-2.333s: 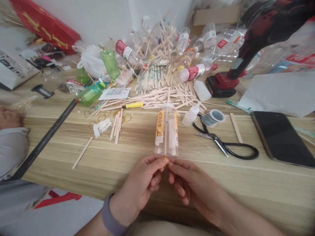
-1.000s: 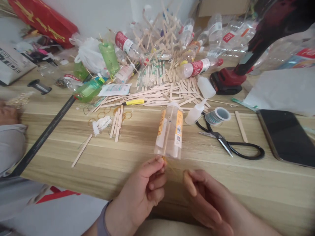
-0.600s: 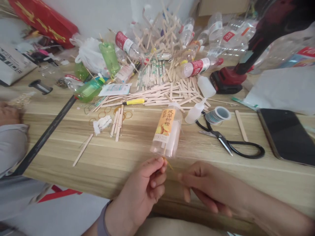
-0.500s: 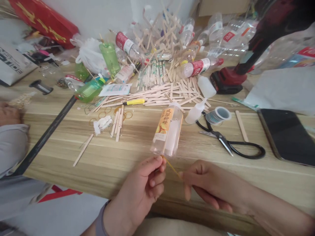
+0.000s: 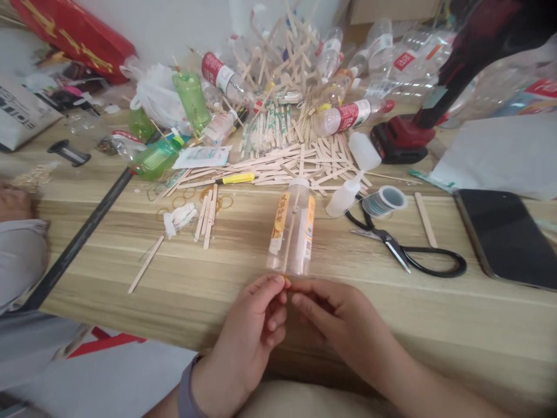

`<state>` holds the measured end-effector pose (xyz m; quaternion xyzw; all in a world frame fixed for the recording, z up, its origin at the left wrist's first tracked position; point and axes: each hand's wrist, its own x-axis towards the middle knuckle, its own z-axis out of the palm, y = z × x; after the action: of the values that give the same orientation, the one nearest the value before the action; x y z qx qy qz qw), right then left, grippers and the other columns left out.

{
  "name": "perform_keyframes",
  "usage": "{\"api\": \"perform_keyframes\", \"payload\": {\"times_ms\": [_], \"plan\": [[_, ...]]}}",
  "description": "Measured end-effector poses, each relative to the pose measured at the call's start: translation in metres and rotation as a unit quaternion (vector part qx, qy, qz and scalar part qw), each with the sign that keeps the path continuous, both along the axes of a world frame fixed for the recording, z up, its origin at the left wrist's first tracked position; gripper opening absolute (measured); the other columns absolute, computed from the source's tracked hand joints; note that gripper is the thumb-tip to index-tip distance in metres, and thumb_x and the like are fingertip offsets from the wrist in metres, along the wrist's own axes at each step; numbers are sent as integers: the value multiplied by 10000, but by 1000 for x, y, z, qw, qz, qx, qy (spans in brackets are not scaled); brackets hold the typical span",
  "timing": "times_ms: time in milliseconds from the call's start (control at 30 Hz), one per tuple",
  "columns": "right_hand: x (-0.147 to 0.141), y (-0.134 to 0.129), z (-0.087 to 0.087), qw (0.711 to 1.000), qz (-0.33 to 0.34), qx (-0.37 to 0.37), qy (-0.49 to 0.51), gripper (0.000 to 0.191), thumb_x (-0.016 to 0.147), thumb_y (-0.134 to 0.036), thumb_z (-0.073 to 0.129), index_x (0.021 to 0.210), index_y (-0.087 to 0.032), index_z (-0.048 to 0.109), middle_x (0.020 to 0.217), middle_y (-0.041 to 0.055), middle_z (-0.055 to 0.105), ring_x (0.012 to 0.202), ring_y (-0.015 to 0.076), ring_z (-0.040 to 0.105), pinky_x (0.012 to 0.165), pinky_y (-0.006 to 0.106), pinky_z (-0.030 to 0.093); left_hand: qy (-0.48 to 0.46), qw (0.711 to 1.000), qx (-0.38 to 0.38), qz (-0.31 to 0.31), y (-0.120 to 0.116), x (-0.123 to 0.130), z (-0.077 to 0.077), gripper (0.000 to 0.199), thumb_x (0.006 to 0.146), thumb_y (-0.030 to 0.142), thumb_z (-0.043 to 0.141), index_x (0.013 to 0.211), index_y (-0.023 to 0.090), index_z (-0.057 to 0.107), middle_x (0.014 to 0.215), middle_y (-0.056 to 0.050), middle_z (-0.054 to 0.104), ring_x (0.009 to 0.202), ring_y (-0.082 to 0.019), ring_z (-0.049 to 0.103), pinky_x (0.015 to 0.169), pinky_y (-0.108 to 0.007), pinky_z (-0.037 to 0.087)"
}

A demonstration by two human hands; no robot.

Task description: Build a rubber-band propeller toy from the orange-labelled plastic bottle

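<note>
A clear plastic bottle (image 5: 290, 229) with an orange label lies on the wooden table, its bottom toward me. My left hand (image 5: 256, 325) pinches a small yellowish rubber band (image 5: 287, 281) at the bottle's bottom edge. From the right, my right hand (image 5: 339, 316) meets it there, its fingertips closed on the band's other side. The fingers hide most of the band. Scissors (image 5: 394, 249) with black handles and a spool of thread (image 5: 385, 201) lie right of the bottle, beside a white squeeze bottle (image 5: 343, 197).
Wooden sticks (image 5: 278, 168) and plastic bottles crowd the back. A cordless drill (image 5: 404, 136) stands at the back right, with a phone (image 5: 505, 235) in front. Another person's hand (image 5: 15, 200) rests at the far left. A yellow cutter (image 5: 237, 179) lies behind the bottle.
My right hand has moved left to meet my left hand, and the stretched band has shortened. The bottle has rolled slightly, showing more of its label's side.
</note>
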<state>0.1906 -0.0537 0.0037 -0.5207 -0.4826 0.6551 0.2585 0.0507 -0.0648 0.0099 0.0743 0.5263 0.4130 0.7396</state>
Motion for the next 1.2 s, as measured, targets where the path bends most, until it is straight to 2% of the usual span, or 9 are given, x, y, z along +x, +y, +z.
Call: {"api": "perform_keyframes", "payload": {"times_ms": [233, 367, 633, 733, 800, 900, 967, 1100, 1200], "plan": [[-13, -4, -1, 982, -111, -115, 100, 298, 709, -456, 686, 678, -167, 620, 622, -9, 615, 409, 60, 430, 389, 199, 323, -67, 998, -11, -6, -1, 5, -1, 253, 744, 295, 690, 672, 162, 487, 569, 79, 431, 409, -8, 288, 363, -137, 170], [-13, -10, 1, 966, -151, -160, 137, 318, 697, -431, 729, 625, -170, 562, 534, -50, 529, 403, 45, 356, 379, 181, 275, -91, 995, -25, 12, -4, 6, -1, 251, 765, 281, 674, 678, 162, 471, 574, 79, 425, 415, -10, 298, 364, -135, 192], [2, -11, 9, 860, -249, -260, 361, 252, 665, -264, 800, 645, -169, 568, 538, -108, 366, 404, 9, 226, 372, 138, 235, -107, 989, -81, 54, -4, 5, 1, 172, 880, 177, 501, 712, 155, 478, 562, 81, 390, 384, -9, 298, 351, -136, 187], [6, -6, 10, 841, -185, -299, 412, 253, 649, -259, 782, 598, -172, 549, 487, -120, 291, 359, 3, 154, 335, 142, 175, -121, 988, -76, 66, -4, 6, 3, 194, 905, 160, 466, 712, 150, 480, 574, 76, 403, 386, -6, 309, 350, -133, 191], [9, -4, 9, 856, -114, -322, 388, 281, 669, -326, 725, 548, -175, 521, 450, -117, 274, 328, 4, 156, 320, 150, 154, -121, 987, -76, 75, -3, 5, 4, 214, 917, 156, 449, 706, 146, 480, 575, 75, 398, 384, -4, 304, 348, -131, 186], [17, -2, 8, 932, -36, -299, 201, 367, 756, -399, 562, 471, -177, 502, 382, -92, 302, 279, 14, 208, 299, 160, 120, -107, 987, -84, 87, -1, 2, 7, 240, 929, 168, 441, 695, 135, 488, 567, 78, 377, 380, 2, 289, 346, -126, 176], [24, 0, 9, 964, 27, -259, 47, 382, 784, -355, 500, 446, -178, 520, 354, -74, 334, 259, 22, 236, 280, 166, 120, -98, 988, -86, 84, -1, 1, 9, 243, 927, 170, 443, 695, 129, 499, 567, 78, 372, 381, 3, 280, 346, -126, 168], [32, 8, 13, 958, 172, -194, -120, 349, 798, -333, 545, 484, -184, 581, 361, -69, 385, 256, 33, 269, 263, 173, 199, -87, 992, -74, 59, -3, 3, 11, 215, 910, 160, 465, 704, 125, 517, 579, 73, 392, 391, 1, 280, 351, -130, 160], [29, 13, 14, 956, 195, -159, -153, 375, 796, -414, 611, 500, -185, 581, 352, -74, 376, 262, 39, 298, 266, 172, 205, -84, 994, -54, 33, -6, 3, 10, 162, 880, 183, 527, 730, 125, 543, 590, 71, 420, 401, 2, 289, 361, -132, 166]]}}
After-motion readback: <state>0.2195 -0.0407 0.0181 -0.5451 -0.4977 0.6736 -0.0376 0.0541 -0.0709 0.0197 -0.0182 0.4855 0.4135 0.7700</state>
